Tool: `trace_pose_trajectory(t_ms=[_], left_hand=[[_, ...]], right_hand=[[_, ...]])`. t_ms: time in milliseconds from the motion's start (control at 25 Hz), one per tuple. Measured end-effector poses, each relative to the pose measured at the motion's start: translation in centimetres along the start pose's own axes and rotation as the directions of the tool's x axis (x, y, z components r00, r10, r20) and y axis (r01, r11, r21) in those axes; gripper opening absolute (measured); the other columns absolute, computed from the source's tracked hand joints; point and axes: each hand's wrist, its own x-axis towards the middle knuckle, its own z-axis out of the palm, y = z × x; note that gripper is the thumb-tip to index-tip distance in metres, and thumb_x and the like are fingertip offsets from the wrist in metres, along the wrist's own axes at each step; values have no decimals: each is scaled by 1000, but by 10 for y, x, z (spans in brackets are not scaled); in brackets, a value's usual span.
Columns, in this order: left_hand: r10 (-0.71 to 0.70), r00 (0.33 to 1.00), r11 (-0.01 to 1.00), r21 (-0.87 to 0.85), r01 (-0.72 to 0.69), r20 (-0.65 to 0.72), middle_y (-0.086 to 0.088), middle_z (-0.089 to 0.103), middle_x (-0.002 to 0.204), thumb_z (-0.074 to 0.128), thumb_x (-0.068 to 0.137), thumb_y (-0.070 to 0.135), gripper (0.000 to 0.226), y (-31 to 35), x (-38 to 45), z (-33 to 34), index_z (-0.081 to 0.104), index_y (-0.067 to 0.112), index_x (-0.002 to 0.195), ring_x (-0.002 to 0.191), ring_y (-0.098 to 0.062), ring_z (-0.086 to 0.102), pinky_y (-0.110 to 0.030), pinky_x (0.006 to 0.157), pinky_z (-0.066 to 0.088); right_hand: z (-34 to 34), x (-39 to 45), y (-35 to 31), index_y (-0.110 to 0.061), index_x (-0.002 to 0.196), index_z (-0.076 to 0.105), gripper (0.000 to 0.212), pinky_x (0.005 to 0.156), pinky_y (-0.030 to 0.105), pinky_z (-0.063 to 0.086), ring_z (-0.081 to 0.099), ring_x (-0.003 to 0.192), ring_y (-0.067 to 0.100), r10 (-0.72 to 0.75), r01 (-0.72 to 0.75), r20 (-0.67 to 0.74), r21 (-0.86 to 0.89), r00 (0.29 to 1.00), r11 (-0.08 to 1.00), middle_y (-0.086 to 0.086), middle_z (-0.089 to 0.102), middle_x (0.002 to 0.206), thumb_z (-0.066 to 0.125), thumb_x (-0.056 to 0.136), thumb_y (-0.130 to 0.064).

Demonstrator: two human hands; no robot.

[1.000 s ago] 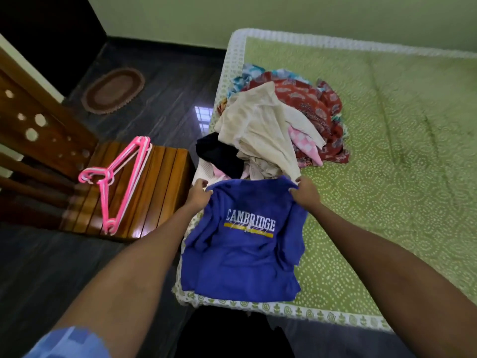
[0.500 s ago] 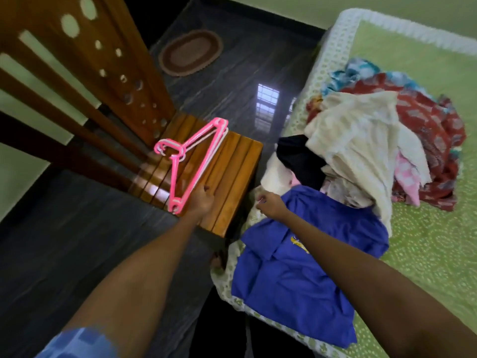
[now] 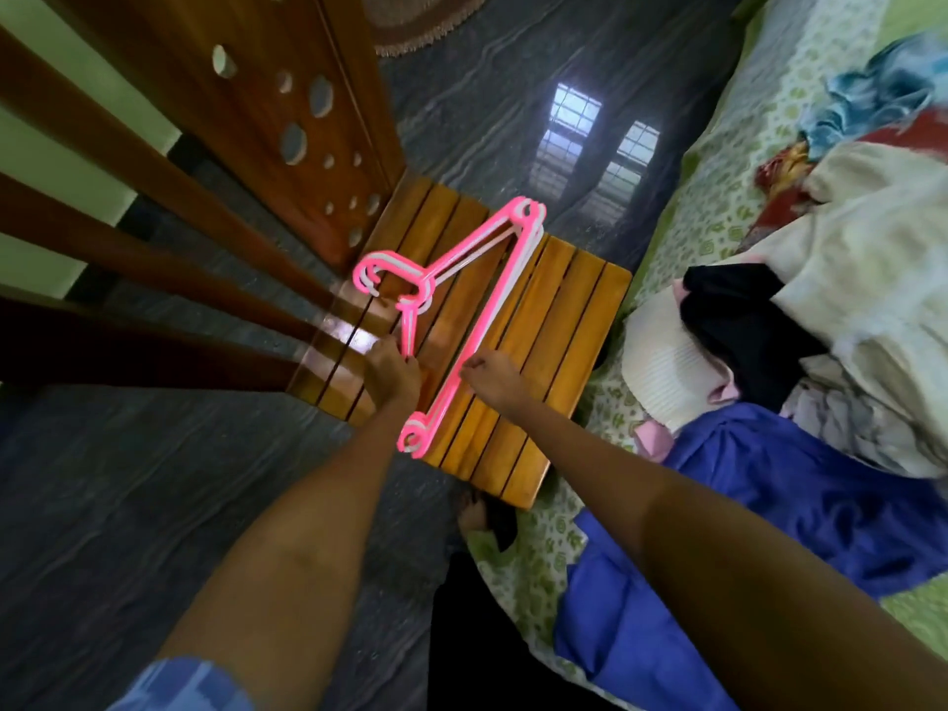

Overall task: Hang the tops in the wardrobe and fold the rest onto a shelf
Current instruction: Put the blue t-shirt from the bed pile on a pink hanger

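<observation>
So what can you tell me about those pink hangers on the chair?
The pink hangers are a nested stack of thin, plastic-looking triangular frames with curled hooks, some strands paler, almost white. They lie flat on the slatted wooden chair seat. The left hand touches one bar, and the right hand pinches the long bar.
</observation>
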Motion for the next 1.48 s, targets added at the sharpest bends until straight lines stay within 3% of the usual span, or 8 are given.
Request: trace_pose_trajectory(t_ms=[240, 480, 600, 720, 800, 920, 1200, 1480], left_hand=[[18, 986, 966, -252, -61, -167, -19, 62, 101, 42, 96, 9, 24, 3, -7, -10, 60, -3, 106, 97, -29, 58, -22, 72, 37], [384, 918, 887, -238, -397, -101, -27, 65, 95, 46, 94, 4, 33, 23, -34, -40, 53, -5, 126, 91, -35, 60, -28, 72, 40], [652, 758, 737, -230, -635, -3, -30, 66, 98, 49, 90, -1, 30, 56, -63, -39, 57, -11, 118, 91, -39, 64, -29, 77, 42], [837, 538, 546, -214, -810, 103, -31, 67, 93, 50, 86, 8, 33, 90, -111, -15, 61, -16, 105, 84, -38, 67, -29, 78, 43], [897, 420, 441, -228, -868, 137, -31, 67, 92, 49, 82, 9, 34, 112, -154, 12, 63, -17, 100, 89, -27, 61, -31, 79, 42], [921, 324, 373, -248, -894, 216, -29, 67, 88, 51, 82, 10, 30, 150, -218, 65, 65, -12, 96, 88, -19, 50, -33, 78, 42], [651, 646, 746, -178, -641, 399, -21, 53, 125, 53, 90, 9, 38, 247, -293, 175, 47, -2, 125, 115, -33, 51, -38, 96, 39], [614, 515, 483, 232, -845, 598, -20, 29, 147, 47, 84, 3, 40, 281, -290, 237, 51, 2, 123, 136, -33, 28, -37, 111, 22]], right_hand=[[-12, 1, -5, -7, 114, 57, 23, 65, 24, 42, 56, 93, 20, -163, 138, -189, -137, 968, 981, 8, 61, 108, 46, 96, -17], [-72, -28, -6, -5, 124, 53, 55, 106, 48, 37, 45, 127, 32, -595, 166, -503, -660, 627, 733, 14, 54, 130, 63, 72, -19], [-117, -51, 18, -2, 136, 41, 72, 115, 49, 14, 34, 136, 32, -479, 114, -443, -633, 758, 766, 17, 44, 141, 64, 75, -31], [-166, -94, 62, -14, 89, 62, 47, 95, 38, 36, 61, 93, 28, -255, 77, -399, -411, 881, 908, 12, 67, 91, 57, 80, -60], [-198, -128, 112, -15, 60, 49, 46, 65, 31, 34, 52, 64, 21, -123, 63, -347, -179, 930, 982, 7, 56, 64, 59, 82, -55], [-238, -172, 207, -16, 53, 45, 42, 60, 30, 28, 44, 65, 20, -17, 21, -321, 11, 947, 1000, 12, 48, 61, 58, 90, -30], [-296, -227, 367, 7, 91, 62, 40, 75, 41, 39, 59, 92, 38, 351, -185, -637, 313, 686, 931, 30, 62, 94, 44, 97, -28], [-309, -236, 419, 4, 96, 63, 48, 76, 41, 40, 58, 93, 41, 446, -187, -791, 406, 419, 895, 28, 63, 97, 42, 92, -39]])
